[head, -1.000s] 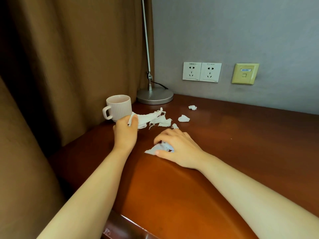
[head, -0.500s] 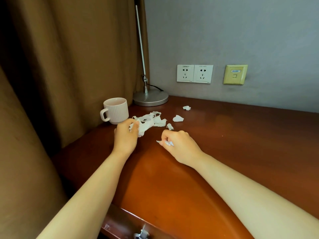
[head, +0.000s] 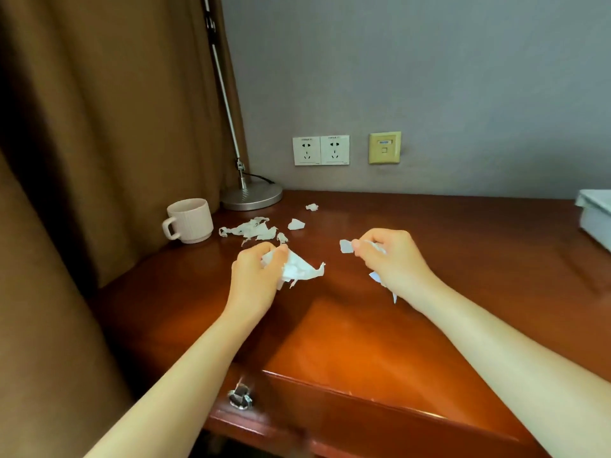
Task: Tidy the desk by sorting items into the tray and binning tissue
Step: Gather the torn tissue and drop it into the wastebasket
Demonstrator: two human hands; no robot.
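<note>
My left hand (head: 254,276) grips a crumpled wad of white tissue (head: 299,271) just above the wooden desk (head: 347,332). My right hand (head: 391,262) pinches smaller tissue scraps (head: 346,246), with one bit hanging below the palm. More torn tissue shreds (head: 253,230) lie on the desk beside a pale ribbed mug (head: 190,220), and two small bits (head: 296,224) lie further back. The corner of a white tray (head: 596,216) shows at the right edge.
A lamp's round metal base (head: 252,196) stands in the back left corner against a brown curtain (head: 109,143). Wall sockets (head: 320,150) sit above the desk. A drawer handle (head: 240,398) shows on the desk's front.
Both hands have lifted from the tissue pile and pulled back toward me, each holding tissue. The right hand has moved to the right. The view has shifted right, revealing the tray.
</note>
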